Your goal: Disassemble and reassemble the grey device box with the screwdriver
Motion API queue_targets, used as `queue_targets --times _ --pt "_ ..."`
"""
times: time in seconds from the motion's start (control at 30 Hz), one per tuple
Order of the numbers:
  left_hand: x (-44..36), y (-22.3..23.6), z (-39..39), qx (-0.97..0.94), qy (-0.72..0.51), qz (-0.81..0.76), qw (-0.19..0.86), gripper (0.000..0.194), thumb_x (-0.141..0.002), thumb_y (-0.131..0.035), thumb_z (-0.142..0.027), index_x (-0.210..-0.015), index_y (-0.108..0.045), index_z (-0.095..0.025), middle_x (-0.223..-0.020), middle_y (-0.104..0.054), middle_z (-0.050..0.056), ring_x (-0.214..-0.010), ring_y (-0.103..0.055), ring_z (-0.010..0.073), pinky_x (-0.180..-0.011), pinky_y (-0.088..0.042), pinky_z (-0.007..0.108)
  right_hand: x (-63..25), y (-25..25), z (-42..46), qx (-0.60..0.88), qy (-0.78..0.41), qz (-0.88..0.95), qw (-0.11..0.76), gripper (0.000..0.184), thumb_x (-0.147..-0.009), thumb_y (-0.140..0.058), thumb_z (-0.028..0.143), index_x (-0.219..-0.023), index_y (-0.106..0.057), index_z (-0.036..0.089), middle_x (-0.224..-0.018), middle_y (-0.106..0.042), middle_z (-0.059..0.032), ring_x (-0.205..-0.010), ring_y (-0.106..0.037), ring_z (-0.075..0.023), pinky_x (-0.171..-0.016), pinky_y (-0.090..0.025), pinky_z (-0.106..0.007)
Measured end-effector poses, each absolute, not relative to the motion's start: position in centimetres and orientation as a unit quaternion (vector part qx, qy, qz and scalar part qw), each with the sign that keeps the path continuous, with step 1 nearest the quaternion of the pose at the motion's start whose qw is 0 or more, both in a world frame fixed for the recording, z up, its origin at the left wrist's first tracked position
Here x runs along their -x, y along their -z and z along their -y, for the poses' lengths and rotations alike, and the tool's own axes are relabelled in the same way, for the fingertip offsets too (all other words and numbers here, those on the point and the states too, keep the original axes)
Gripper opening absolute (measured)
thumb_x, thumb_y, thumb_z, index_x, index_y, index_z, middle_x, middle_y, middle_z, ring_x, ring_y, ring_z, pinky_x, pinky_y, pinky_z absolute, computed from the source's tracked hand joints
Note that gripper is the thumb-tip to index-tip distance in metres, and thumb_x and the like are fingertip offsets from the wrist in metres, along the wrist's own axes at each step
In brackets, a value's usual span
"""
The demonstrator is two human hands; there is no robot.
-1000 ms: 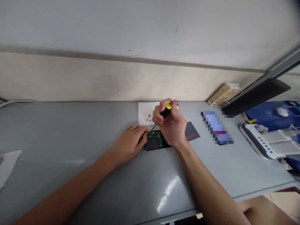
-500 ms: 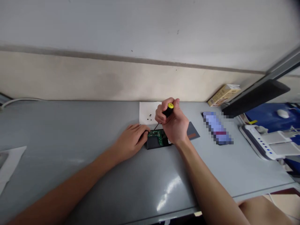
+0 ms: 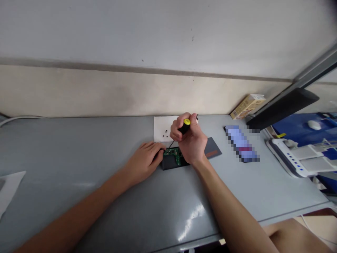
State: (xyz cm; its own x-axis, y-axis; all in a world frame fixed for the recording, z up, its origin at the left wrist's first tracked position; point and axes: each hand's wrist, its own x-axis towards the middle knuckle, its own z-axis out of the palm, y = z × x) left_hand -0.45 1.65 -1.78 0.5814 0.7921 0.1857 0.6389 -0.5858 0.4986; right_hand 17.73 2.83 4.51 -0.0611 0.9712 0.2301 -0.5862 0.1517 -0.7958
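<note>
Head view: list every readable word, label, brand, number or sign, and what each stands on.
No text can be read.
Carton: print too small and blurred.
Phone: screen pixelated, unreadable.
Screwdriver cap: faint mark, too small.
Grey panel: reddish strip, unreadable.
Circuit board: any markings too small.

Beyond the left hand point(image 3: 144, 156) and the right hand point(image 3: 193, 144), a pale wall point(image 3: 118, 91) rises from the back edge of the grey desk point(image 3: 65, 147). Well to the left of the left hand lies a white sheet point(image 3: 9, 189), cut off by the view's border; farther back, a white cable point(image 3: 21, 117) runs along the wall's foot. To the right of the right hand lies a phone point(image 3: 240, 144), its screen pixelated. Past that hand, a yellowish carton point(image 3: 247, 106) leans near a black slab point(image 3: 283, 109). Farthest right of it are a white device point(image 3: 283, 151) with blue marks and a white mouse point(image 3: 314, 124) on a blue surface point(image 3: 289, 123).
</note>
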Motion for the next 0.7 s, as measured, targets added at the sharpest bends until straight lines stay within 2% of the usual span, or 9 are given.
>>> queue_targets --times 0.23,0.7 --pt "0.53 1.66 -1.64 -0.869 -0.19 -0.416 0.189 0.025 -0.108 -0.037 -0.029 -0.114 -0.06 -0.022 -0.106 -0.071 0.004 -0.099 -0.063 0.0224 -0.093 -0.046 0.042 -17.98 -4.26 -3.05 0.219 -0.624 0.387 0.643 0.054 -0.1 -0.039 0.069 -0.076 -0.054 0.023 -0.061 -0.031 0.0036 -0.053 -0.026 -0.0121 -0.051 -0.027 -0.027" --pt "0.41 1.62 -1.59 -0.866 -0.201 -0.416 0.191 0.026 -0.106 -0.039 -0.029 -0.113 -0.063 -0.023 -0.105 -0.072 0.004 -0.097 -0.065 0.0217 -0.093 -0.047 0.041 -17.96 -4.29 -3.07 0.228 -0.612 0.368 0.662 0.051 -0.102 -0.04 0.065 -0.074 -0.051 0.023 -0.063 -0.03 0.0035 -0.052 -0.029 -0.0114 -0.049 -0.031 -0.027"
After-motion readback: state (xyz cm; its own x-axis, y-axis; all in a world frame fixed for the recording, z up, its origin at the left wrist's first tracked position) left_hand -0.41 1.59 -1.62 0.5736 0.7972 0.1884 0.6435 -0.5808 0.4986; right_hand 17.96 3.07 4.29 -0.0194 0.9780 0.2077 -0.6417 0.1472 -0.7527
